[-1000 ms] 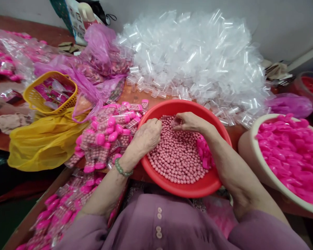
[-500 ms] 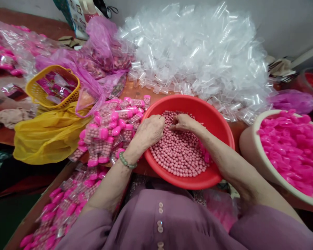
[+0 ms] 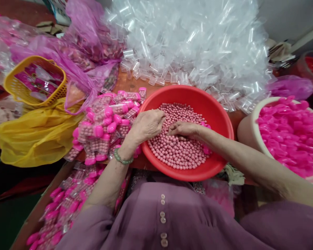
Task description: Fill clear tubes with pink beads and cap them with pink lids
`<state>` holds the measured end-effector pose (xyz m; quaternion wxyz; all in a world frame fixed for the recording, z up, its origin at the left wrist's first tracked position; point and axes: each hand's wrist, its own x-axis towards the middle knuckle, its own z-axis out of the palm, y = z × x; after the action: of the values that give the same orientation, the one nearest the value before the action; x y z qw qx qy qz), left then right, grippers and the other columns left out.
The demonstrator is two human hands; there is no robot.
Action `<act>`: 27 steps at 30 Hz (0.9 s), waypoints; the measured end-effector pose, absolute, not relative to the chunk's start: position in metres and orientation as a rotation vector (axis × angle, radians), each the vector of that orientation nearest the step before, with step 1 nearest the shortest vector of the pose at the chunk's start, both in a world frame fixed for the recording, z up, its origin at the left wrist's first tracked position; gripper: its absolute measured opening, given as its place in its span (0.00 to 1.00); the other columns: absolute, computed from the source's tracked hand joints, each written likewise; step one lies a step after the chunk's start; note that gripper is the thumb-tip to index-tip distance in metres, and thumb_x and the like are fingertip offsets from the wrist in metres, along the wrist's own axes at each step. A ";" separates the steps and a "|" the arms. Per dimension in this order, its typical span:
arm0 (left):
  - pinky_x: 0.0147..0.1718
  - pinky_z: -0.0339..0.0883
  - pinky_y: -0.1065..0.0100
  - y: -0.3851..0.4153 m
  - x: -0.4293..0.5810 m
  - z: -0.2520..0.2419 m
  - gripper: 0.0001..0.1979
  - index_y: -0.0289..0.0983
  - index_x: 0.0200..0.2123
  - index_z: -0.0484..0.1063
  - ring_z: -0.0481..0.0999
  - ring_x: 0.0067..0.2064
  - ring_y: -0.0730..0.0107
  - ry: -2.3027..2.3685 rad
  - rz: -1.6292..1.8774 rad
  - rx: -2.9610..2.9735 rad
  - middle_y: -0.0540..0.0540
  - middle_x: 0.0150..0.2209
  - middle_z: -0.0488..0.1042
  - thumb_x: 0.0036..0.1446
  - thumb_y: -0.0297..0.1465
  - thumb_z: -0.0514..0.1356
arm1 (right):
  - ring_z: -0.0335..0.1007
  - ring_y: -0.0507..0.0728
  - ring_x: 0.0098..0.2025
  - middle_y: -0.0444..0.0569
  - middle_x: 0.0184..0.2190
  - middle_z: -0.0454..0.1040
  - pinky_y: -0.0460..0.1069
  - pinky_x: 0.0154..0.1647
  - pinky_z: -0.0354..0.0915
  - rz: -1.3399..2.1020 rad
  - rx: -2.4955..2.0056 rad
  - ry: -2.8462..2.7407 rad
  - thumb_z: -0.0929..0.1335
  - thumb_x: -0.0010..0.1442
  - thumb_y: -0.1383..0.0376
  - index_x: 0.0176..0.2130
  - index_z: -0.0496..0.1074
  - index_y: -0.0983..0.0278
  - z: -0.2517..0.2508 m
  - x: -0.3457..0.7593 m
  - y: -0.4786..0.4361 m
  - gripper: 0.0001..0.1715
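A red basin (image 3: 225, 139) in front of me holds a bed of round pink beads (image 3: 182, 156). Over its left rim, my left hand (image 3: 149, 124) is closed, with its back towards me; whatever it grips is hidden behind the fingers. My right hand (image 3: 184, 128) reaches in from the right, its curled fingers down among the beads. A few bright pink caps (image 3: 206, 148) lie at the right side of the beads. Left of the basin, bead-filled clear bottles with pink caps (image 3: 104, 128) are heaped against it.
Clear empty tubes (image 3: 193, 45) form a large pile behind the basin. A cream tub (image 3: 247, 128) of pink caps stands to the right. On the left are a yellow basket (image 3: 61, 88), a yellow bag (image 3: 36, 135) and a purple bag (image 3: 86, 24). More filled bottles (image 3: 67, 208) lie lower left.
The view has tipped down, so things sit higher in it. My right hand has turned flatter, its fingers curling among the beads. The left hand remains closed at the basin's left side.
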<state>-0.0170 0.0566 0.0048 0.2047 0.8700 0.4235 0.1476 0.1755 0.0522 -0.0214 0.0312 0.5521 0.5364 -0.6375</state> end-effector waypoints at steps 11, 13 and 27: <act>0.48 0.69 0.58 0.038 -0.026 0.002 0.23 0.33 0.50 0.72 0.74 0.48 0.57 0.788 0.552 2.305 0.39 0.46 0.75 0.52 0.38 0.66 | 0.45 0.46 0.11 0.36 0.09 0.56 0.42 0.12 0.47 -2.760 1.476 1.416 0.65 0.48 0.64 0.24 0.63 0.63 -0.035 0.168 0.049 0.06; 0.54 0.67 0.58 0.037 -0.026 -0.001 0.25 0.34 0.53 0.71 0.73 0.53 0.57 0.718 0.689 2.288 0.38 0.51 0.74 0.53 0.37 0.66 | 0.44 0.46 0.11 0.35 0.08 0.55 0.42 0.12 0.47 -2.812 1.446 1.435 0.65 0.48 0.64 0.25 0.63 0.63 -0.036 0.167 0.049 0.05; 0.45 0.70 0.66 0.039 -0.009 0.011 0.16 0.32 0.45 0.72 0.77 0.42 0.67 0.993 1.013 1.789 0.41 0.41 0.78 0.62 0.38 0.56 | 0.62 0.48 0.18 0.41 0.19 0.69 0.43 0.18 0.57 -2.532 1.593 1.944 0.69 0.54 0.56 0.30 0.69 0.66 -0.005 0.176 0.051 0.15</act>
<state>-0.0094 0.0393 0.0110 0.4163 0.7125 0.3955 0.4033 0.1764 0.0510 -0.0046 -0.2115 0.4364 0.5326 -0.6936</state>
